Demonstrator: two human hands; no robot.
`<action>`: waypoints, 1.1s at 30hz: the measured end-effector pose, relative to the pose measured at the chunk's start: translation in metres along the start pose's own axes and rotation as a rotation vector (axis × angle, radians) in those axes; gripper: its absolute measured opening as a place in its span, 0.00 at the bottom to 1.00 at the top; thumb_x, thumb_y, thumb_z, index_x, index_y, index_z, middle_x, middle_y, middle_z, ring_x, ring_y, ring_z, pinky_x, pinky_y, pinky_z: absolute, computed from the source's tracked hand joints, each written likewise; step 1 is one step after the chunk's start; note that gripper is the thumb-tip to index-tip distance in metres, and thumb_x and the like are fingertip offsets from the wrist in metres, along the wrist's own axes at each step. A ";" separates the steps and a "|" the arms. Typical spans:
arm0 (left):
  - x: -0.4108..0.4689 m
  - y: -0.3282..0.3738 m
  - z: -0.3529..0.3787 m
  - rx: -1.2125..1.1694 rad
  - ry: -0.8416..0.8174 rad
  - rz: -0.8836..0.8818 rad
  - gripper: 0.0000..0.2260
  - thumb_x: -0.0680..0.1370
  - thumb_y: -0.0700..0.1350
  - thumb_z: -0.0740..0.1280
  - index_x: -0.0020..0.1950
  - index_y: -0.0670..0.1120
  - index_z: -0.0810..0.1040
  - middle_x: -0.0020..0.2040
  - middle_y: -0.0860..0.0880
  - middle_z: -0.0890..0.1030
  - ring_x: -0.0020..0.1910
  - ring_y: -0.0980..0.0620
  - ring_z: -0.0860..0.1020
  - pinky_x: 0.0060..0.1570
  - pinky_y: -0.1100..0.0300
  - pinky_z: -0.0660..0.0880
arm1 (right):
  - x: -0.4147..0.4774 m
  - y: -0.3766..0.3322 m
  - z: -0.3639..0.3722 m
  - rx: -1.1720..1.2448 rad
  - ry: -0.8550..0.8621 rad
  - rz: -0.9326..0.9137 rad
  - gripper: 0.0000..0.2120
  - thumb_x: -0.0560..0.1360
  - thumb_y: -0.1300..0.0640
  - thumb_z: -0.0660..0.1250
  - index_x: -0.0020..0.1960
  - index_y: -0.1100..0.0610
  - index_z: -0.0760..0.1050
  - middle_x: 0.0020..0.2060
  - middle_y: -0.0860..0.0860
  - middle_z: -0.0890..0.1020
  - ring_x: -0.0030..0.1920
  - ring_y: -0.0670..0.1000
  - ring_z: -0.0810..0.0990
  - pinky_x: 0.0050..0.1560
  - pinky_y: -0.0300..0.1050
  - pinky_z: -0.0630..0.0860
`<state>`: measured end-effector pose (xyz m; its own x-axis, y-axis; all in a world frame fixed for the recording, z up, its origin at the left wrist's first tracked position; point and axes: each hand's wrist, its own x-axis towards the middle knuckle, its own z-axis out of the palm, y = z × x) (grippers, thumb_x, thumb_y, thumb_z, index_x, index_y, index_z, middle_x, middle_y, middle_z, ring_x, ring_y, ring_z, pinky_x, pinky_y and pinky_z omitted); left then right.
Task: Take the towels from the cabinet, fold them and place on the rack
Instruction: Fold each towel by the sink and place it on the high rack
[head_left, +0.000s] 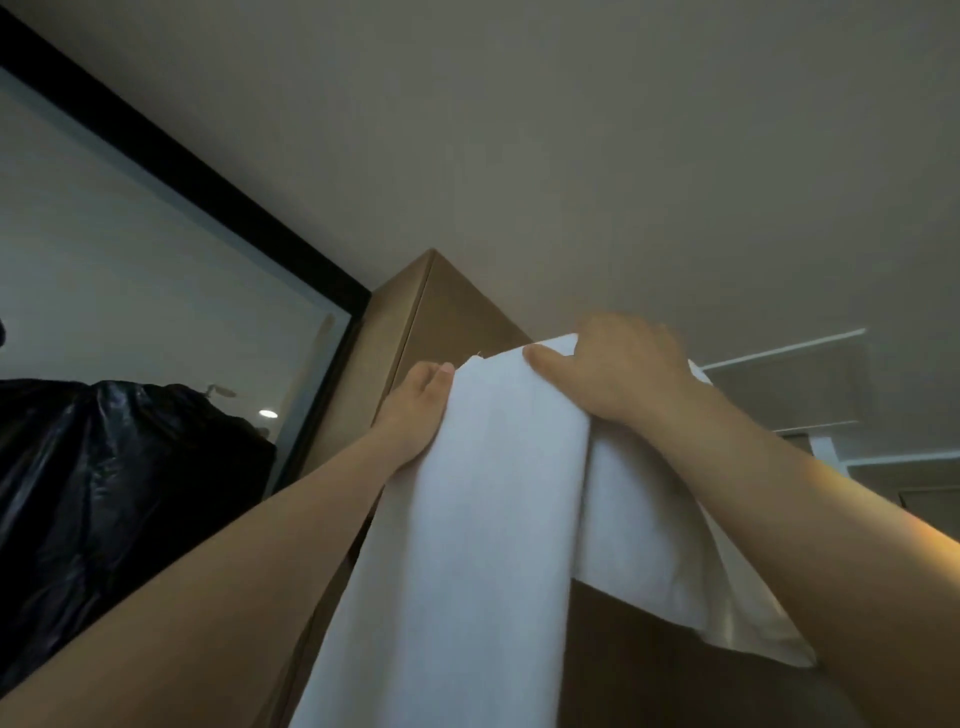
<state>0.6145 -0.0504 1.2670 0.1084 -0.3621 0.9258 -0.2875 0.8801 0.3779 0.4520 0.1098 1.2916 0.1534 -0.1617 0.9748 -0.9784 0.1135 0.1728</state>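
A white towel (483, 519) hung raised before a brown cabinet (410, 317). The left hand (415, 410) and right hand (623, 374) held its top edge, fingers (545, 358) closed on the cloth. The loose rear layer could likely slip and spoil the fold. No folding surface showed, only a grey ceiling (571, 130), a black-framed mirror (156, 286) and a black plastic bag (104, 493).

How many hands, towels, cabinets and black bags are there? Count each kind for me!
hands: 2, the left hand and the right hand, both gripping the towel
white towel: 1
brown cabinet: 1
black bag: 1
Total: 5
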 end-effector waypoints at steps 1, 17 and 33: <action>-0.002 -0.001 0.000 0.017 -0.009 0.019 0.14 0.83 0.57 0.52 0.59 0.52 0.72 0.54 0.53 0.75 0.53 0.52 0.73 0.53 0.57 0.64 | 0.002 0.001 -0.002 -0.005 -0.028 0.015 0.29 0.77 0.35 0.56 0.60 0.58 0.77 0.60 0.57 0.79 0.61 0.59 0.76 0.49 0.48 0.62; -0.055 -0.014 0.002 -0.546 0.174 -0.240 0.12 0.77 0.51 0.69 0.41 0.44 0.78 0.39 0.47 0.81 0.38 0.49 0.78 0.42 0.56 0.75 | -0.002 0.001 -0.012 -0.055 -0.117 -0.029 0.30 0.79 0.35 0.51 0.66 0.56 0.72 0.64 0.55 0.78 0.64 0.57 0.74 0.63 0.53 0.65; -0.052 -0.007 0.003 -0.598 0.278 -0.263 0.07 0.79 0.45 0.66 0.55 0.47 0.81 0.45 0.50 0.83 0.44 0.50 0.80 0.45 0.58 0.75 | -0.063 -0.006 -0.046 0.365 0.239 -0.067 0.21 0.78 0.41 0.60 0.66 0.50 0.68 0.59 0.52 0.75 0.59 0.56 0.73 0.52 0.48 0.69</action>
<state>0.6079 -0.0382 1.2164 0.3647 -0.5642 0.7408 0.3444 0.8209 0.4556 0.4547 0.1642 1.2356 0.2042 0.0791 0.9757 -0.9433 -0.2505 0.2178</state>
